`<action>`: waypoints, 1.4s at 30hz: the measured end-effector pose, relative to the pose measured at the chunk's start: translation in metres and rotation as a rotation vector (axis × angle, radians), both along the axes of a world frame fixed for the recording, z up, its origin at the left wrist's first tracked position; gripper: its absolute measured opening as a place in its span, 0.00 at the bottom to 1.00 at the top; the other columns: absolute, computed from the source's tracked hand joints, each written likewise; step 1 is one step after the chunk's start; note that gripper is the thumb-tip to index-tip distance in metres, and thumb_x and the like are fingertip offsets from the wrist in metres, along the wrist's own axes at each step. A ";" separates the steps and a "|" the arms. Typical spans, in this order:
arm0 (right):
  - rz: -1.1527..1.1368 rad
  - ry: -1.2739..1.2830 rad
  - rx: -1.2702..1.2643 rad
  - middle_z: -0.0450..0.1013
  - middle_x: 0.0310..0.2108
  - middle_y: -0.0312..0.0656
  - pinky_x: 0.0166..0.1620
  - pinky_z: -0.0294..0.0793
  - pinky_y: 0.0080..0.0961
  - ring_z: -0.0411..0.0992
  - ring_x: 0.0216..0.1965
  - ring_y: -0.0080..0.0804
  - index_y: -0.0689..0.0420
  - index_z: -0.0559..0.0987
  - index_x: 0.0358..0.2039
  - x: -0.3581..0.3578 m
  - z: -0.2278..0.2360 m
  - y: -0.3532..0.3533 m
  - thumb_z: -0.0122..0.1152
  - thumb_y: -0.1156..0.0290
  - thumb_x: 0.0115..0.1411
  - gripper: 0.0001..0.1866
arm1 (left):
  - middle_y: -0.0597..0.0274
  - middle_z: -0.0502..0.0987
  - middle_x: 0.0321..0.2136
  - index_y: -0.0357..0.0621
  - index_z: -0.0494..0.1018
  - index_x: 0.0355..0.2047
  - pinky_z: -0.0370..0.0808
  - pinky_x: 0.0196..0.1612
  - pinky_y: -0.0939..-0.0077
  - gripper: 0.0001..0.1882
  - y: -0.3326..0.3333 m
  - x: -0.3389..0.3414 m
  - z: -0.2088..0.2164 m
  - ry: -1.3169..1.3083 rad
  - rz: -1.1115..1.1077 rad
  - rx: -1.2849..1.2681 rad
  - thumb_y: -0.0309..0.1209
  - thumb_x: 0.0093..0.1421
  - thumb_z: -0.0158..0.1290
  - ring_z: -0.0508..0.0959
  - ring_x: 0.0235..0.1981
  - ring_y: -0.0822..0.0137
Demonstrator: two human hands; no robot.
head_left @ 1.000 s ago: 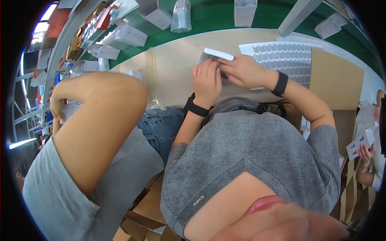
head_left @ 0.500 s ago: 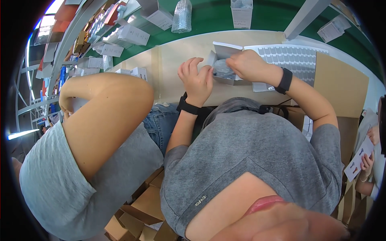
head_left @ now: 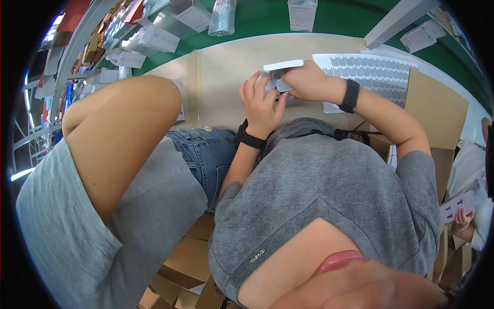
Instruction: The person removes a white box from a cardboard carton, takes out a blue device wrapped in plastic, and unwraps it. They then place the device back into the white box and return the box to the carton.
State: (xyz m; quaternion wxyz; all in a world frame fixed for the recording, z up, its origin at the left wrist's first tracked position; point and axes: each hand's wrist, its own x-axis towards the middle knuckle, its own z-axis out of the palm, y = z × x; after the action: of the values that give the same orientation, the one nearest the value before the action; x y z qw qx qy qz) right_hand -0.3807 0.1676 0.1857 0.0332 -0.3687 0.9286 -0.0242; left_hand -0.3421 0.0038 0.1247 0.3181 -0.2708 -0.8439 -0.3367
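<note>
A small white cardboard box (head_left: 283, 65) sits on the beige board in front of me, its top flap standing up. My left hand (head_left: 261, 109) is at its left side, fingers bent and touching the near edge. From the right, my right hand (head_left: 307, 82) holds the box by its flap side, with the fingers bent over it. The two hands nearly meet at the box opening. They hide most of the inside, so the contents cannot be made out.
A sheet of grey-white labels (head_left: 363, 69) lies right of the box, beside a brown cardboard piece (head_left: 432, 105). White boxes (head_left: 302, 15) and a bubble-wrapped item (head_left: 223, 18) stand on the green surface. A co-worker's bent arm (head_left: 123, 129) is close on my left.
My left hand has moved right onto the box, and its fingers have bent. The box flap has tilted inward, and the clear-wrapped contents are now mostly covered.
</note>
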 end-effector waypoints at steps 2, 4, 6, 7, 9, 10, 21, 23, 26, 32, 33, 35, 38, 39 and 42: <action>-0.061 0.072 -0.243 0.74 0.25 0.44 0.31 0.71 0.29 0.73 0.26 0.40 0.59 0.76 0.29 0.002 0.000 0.016 0.63 0.66 0.41 0.15 | 0.59 0.70 0.40 0.46 0.72 0.22 0.55 0.50 0.53 0.07 0.000 0.000 0.004 0.004 0.032 0.007 0.33 0.42 0.57 0.64 0.47 0.54; -0.210 -0.130 -0.363 0.73 0.28 0.43 0.33 0.70 0.25 0.72 0.29 0.34 0.60 0.75 0.35 0.013 0.014 0.034 0.64 0.68 0.43 0.17 | 0.61 0.70 0.39 0.47 0.72 0.23 0.56 0.50 0.53 0.08 0.002 -0.001 0.012 0.053 -0.044 0.014 0.34 0.42 0.58 0.65 0.47 0.55; -0.354 -0.338 -0.441 0.73 0.31 0.42 0.35 0.69 0.21 0.70 0.31 0.28 0.60 0.75 0.40 0.033 0.028 0.058 0.65 0.70 0.44 0.20 | 0.61 0.71 0.39 0.48 0.72 0.23 0.56 0.49 0.53 0.09 0.019 0.006 0.023 0.066 -0.053 0.064 0.35 0.42 0.58 0.65 0.47 0.55; -0.390 -0.337 -0.525 0.73 0.32 0.41 0.36 0.69 0.20 0.69 0.32 0.26 0.61 0.74 0.41 0.043 0.030 0.065 0.64 0.72 0.44 0.21 | 0.61 0.71 0.39 0.48 0.72 0.22 0.57 0.49 0.53 0.09 0.021 0.006 0.034 0.091 -0.129 0.062 0.36 0.41 0.58 0.65 0.47 0.56; -0.464 -0.327 -0.685 0.72 0.35 0.40 0.38 0.68 0.19 0.68 0.34 0.22 0.62 0.72 0.44 0.056 0.034 0.074 0.63 0.75 0.45 0.23 | 0.61 0.71 0.40 0.48 0.72 0.22 0.58 0.49 0.54 0.10 0.022 0.004 0.054 0.147 -0.278 0.068 0.37 0.41 0.59 0.64 0.47 0.57; -0.474 -0.329 -0.661 0.72 0.35 0.40 0.38 0.68 0.19 0.68 0.34 0.22 0.62 0.72 0.44 0.062 0.033 0.077 0.63 0.75 0.45 0.23 | 0.61 0.71 0.40 0.48 0.72 0.22 0.58 0.49 0.54 0.10 0.023 0.002 0.059 0.141 -0.280 0.093 0.37 0.41 0.59 0.64 0.47 0.57; -0.499 -0.253 -0.786 0.69 0.41 0.44 0.45 0.65 0.22 0.67 0.41 0.27 0.69 0.71 0.43 0.079 0.050 0.076 0.64 0.80 0.40 0.26 | 0.47 0.62 0.48 0.41 0.55 0.52 0.62 0.50 0.61 0.45 0.038 -0.001 0.070 -0.230 -0.449 0.230 0.43 0.37 0.64 0.65 0.47 0.50; -0.490 -0.224 -0.733 0.69 0.41 0.44 0.46 0.65 0.22 0.67 0.41 0.27 0.69 0.71 0.43 0.076 0.059 0.071 0.64 0.80 0.40 0.25 | 0.47 0.63 0.46 0.39 0.56 0.52 0.61 0.50 0.60 0.45 0.041 -0.001 0.058 -0.365 -0.504 0.258 0.46 0.37 0.63 0.65 0.47 0.50; -0.471 -0.152 -0.618 0.69 0.42 0.45 0.46 0.65 0.22 0.67 0.41 0.29 0.69 0.71 0.42 0.072 0.063 0.069 0.64 0.80 0.40 0.25 | 0.48 0.65 0.44 0.37 0.56 0.50 0.60 0.49 0.58 0.46 0.045 -0.002 0.045 -0.622 -0.613 0.323 0.51 0.36 0.62 0.65 0.46 0.50; -0.494 -0.277 -0.903 0.69 0.42 0.45 0.46 0.65 0.22 0.67 0.41 0.30 0.68 0.73 0.40 0.072 0.058 0.076 0.63 0.80 0.41 0.22 | 0.48 0.65 0.43 0.38 0.57 0.50 0.61 0.48 0.61 0.45 0.042 0.004 0.041 -0.415 -0.500 0.286 0.53 0.37 0.61 0.66 0.45 0.51; -0.477 -0.267 -0.929 0.69 0.42 0.45 0.46 0.65 0.22 0.67 0.42 0.30 0.68 0.73 0.39 0.073 0.058 0.076 0.63 0.80 0.41 0.21 | 0.48 0.65 0.43 0.38 0.57 0.49 0.61 0.48 0.62 0.46 0.042 0.005 0.042 -0.385 -0.459 0.271 0.53 0.37 0.61 0.66 0.45 0.51; -0.459 -0.222 -0.901 0.69 0.41 0.45 0.44 0.66 0.22 0.68 0.40 0.29 0.68 0.73 0.39 0.075 0.057 0.076 0.64 0.79 0.41 0.21 | 0.49 0.65 0.43 0.38 0.57 0.49 0.61 0.48 0.62 0.46 0.042 0.005 0.044 -0.409 -0.479 0.309 0.53 0.37 0.61 0.66 0.45 0.51; -0.417 -0.134 -0.852 0.70 0.40 0.44 0.40 0.68 0.21 0.69 0.38 0.28 0.67 0.73 0.38 0.077 0.057 0.072 0.65 0.79 0.40 0.21 | 0.49 0.65 0.43 0.38 0.57 0.49 0.61 0.49 0.63 0.46 0.043 0.006 0.047 -0.456 -0.510 0.379 0.54 0.36 0.62 0.65 0.46 0.52; -0.412 -0.115 -0.787 0.70 0.39 0.44 0.37 0.68 0.21 0.69 0.35 0.27 0.66 0.74 0.38 0.077 0.061 0.067 0.65 0.78 0.39 0.21 | 0.49 0.65 0.43 0.38 0.57 0.49 0.61 0.49 0.63 0.46 0.044 0.006 0.046 -0.501 -0.521 0.409 0.52 0.35 0.63 0.65 0.46 0.52; -0.411 -0.067 -0.655 0.71 0.37 0.43 0.31 0.68 0.20 0.69 0.31 0.26 0.65 0.74 0.38 0.083 0.071 0.059 0.67 0.77 0.37 0.22 | 0.50 0.65 0.43 0.38 0.57 0.49 0.60 0.50 0.63 0.47 0.048 0.007 0.045 -0.591 -0.555 0.469 0.50 0.34 0.64 0.65 0.46 0.52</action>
State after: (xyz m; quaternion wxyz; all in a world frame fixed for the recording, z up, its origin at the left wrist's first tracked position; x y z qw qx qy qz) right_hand -0.2977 0.2262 0.2569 -0.0613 -0.1652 0.9246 -0.3376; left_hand -0.3349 0.0523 0.1701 0.0144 -0.2998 -0.6951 -0.6533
